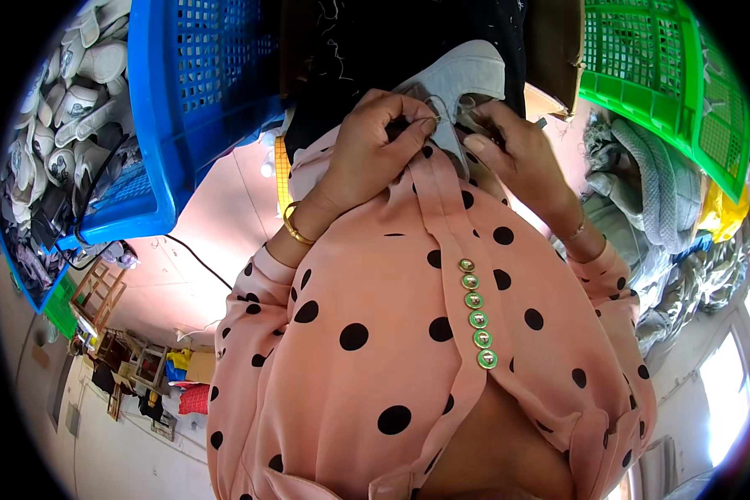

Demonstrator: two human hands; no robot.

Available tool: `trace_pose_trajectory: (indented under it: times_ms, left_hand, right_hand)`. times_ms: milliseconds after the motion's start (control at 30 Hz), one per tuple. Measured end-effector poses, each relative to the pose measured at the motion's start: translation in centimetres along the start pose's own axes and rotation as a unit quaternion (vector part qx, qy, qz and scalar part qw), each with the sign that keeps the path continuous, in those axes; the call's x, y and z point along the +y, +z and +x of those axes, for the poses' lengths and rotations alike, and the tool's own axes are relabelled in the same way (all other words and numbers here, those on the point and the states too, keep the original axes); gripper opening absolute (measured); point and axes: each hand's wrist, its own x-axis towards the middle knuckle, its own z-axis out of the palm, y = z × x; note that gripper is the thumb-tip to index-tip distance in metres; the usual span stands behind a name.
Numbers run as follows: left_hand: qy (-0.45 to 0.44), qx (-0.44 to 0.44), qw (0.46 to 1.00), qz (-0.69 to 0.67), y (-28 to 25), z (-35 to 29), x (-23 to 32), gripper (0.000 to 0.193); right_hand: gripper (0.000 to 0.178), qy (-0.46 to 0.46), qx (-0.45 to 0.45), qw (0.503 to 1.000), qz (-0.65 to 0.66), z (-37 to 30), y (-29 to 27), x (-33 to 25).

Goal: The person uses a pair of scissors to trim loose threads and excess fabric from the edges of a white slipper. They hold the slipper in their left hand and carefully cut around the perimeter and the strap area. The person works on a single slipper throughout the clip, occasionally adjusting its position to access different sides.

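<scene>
A pale grey-white shoe (476,68) lies over my dark-clothed lap, its rounded end pointing away to the upper right. A thin whitish cord (442,107) makes a loop at its opening. My left hand (382,143) is closed, thumb and forefinger pinched together on the cord at the shoe's left side. On the other side, my right hand (518,148) has its fingers curled round the shoe's edge, the thumb nearer me. Its fingertips are partly in shadow, so whether it also grips cord is hidden. The near part of the shoe is covered by my hands and spotted shirt.
At left stands a blue plastic crate (160,179), beside a heap of grey-white shoe pieces (79,104). A green crate (667,83) is at the right, above bundled grey shoe parts (642,179). A cardboard box (556,50) adjoins it. A black cable (198,260) crosses the floor.
</scene>
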Motion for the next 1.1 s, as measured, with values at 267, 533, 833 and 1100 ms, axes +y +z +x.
trace_pose_trajectory:
  times_ms: [267,533,833,1100]
  left_hand:
    - [-0.044,-0.047,0.996,-0.056,-0.3,0.0,-0.3,0.012]
    - [0.011,-0.022,0.999,-0.048,0.0,0.1,-1.5,0.013]
    - [-0.061,-0.049,0.988,-0.135,-0.7,0.2,-0.2,0.011]
    - [0.043,0.148,0.987,-0.051,-2.8,1.3,0.4,0.014]
  right_hand:
    - [0.045,-0.158,-0.038,0.912,-0.376,1.4,-3.8,-2.4]
    - [0.042,-0.211,-0.062,0.879,-0.423,2.8,-4.1,-3.0]
    - [0.042,-0.236,-0.067,0.873,-0.421,3.5,-3.9,-2.9]
    - [0.043,0.019,-0.118,0.993,-0.017,2.2,-2.9,-0.9]
